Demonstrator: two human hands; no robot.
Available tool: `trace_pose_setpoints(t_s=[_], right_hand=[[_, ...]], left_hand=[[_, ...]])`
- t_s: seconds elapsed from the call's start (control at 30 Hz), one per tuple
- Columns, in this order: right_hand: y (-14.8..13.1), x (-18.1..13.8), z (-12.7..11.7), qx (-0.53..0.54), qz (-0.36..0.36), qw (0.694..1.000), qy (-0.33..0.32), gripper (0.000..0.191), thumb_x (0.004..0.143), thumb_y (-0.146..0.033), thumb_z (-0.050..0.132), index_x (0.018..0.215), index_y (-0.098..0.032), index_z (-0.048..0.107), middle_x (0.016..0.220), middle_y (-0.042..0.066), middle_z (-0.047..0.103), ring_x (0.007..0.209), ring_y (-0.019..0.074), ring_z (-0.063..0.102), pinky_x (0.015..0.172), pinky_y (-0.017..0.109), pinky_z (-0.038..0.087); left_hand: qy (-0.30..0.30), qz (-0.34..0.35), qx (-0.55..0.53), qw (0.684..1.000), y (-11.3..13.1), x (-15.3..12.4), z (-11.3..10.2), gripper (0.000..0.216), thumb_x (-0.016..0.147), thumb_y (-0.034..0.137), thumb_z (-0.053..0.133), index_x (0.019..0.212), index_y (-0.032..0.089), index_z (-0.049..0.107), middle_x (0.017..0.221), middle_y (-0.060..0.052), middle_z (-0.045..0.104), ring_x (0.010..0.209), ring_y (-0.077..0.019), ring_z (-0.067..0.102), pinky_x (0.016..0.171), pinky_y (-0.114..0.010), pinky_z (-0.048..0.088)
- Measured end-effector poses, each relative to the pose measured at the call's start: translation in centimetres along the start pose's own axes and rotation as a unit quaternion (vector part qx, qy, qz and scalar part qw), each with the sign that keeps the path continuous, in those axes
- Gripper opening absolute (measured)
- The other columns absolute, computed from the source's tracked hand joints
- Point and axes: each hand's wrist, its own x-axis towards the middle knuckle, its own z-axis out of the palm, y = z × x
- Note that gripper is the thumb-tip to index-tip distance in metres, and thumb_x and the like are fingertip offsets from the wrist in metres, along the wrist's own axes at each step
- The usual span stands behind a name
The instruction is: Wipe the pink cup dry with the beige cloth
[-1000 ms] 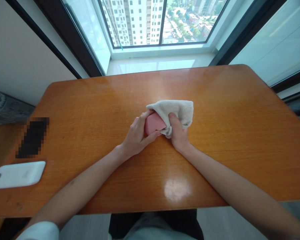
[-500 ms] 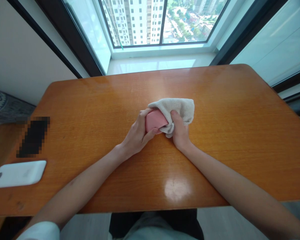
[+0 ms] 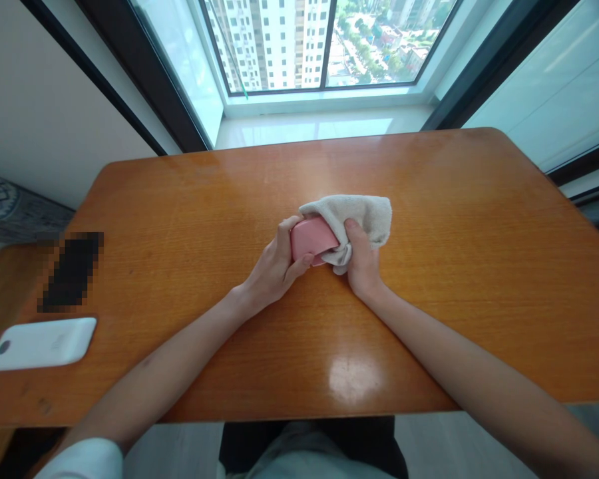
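A small pink rounded case (image 3: 310, 239) is held over the middle of the orange wooden table (image 3: 454, 219). My left hand (image 3: 274, 269) grips its left end, thumb below and fingers on top. My right hand (image 3: 363, 266) holds a beige cloth (image 3: 362, 214) wrapped over the case's right end, with the thumb pressing the cloth against it. The right part of the case is hidden under the cloth.
A white flat device (image 3: 42, 342) lies near the table's left front edge, and a pixelated dark object (image 3: 70, 271) sits just behind it. A large window (image 3: 304, 43) and its sill lie beyond the table's far edge.
Both hands, the pink case and the cloth have shifted slightly up and away from me. The cloth now covers a little more of the case.
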Motion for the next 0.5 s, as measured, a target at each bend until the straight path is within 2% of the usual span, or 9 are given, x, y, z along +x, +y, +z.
trace_pose_setpoints(t_s=[0.17, 0.27, 0.37, 0.5], right_hand=[[0.3, 0.0, 0.0, -0.003, -0.013, 1.000, 0.004, 0.045, 0.095, -0.069, 0.077, 0.096, -0.025, 0.081, 0.101, 0.005, 0.086, 0.101, 0.0259, 0.080, 0.098, 0.040, 0.067], [0.4, 0.0, 0.0, 0.002, -0.016, 1.000, 0.011, 0.043, 0.095, -0.068, 0.078, 0.097, -0.025, 0.082, 0.101, 0.004, 0.086, 0.100, 0.0253, 0.080, 0.096, 0.039, 0.068], [0.6, -0.1, 0.0, 0.011, -0.020, 1.000, 0.021, 0.042, 0.093, -0.067, 0.080, 0.099, -0.025, 0.084, 0.105, 0.004, 0.087, 0.105, 0.0257, 0.081, 0.100, 0.039, 0.068], [0.8, -0.2, -0.1, 0.011, -0.013, 1.000, 0.023, 0.045, 0.095, -0.068, 0.076, 0.103, -0.025, 0.084, 0.111, 0.005, 0.088, 0.111, 0.0279, 0.082, 0.106, 0.043, 0.067]], left_hand=[[-0.006, -0.014, 0.004, 1.000, -0.4, -0.3, 0.0, 0.060, 0.116, 0.067, 0.052, 0.152, 0.022, 0.036, 0.134, -0.014, 0.067, 0.097, -0.0245, 0.071, 0.085, -0.038, 0.057], [-0.009, -0.012, 0.004, 1.000, -0.8, -0.4, 0.0, 0.060, 0.116, 0.067, 0.053, 0.151, 0.021, 0.036, 0.129, -0.014, 0.067, 0.093, -0.0245, 0.070, 0.082, -0.038, 0.056], [-0.022, -0.013, 0.005, 1.000, -1.0, -0.4, -0.1, 0.062, 0.115, 0.067, 0.053, 0.151, 0.020, 0.034, 0.133, -0.016, 0.066, 0.098, -0.0265, 0.070, 0.085, -0.041, 0.057], [-0.046, -0.018, 0.008, 0.999, -1.0, -0.3, -0.1, 0.061, 0.115, 0.068, 0.052, 0.150, 0.021, 0.032, 0.143, -0.022, 0.063, 0.113, -0.0307, 0.070, 0.097, -0.047, 0.058]])
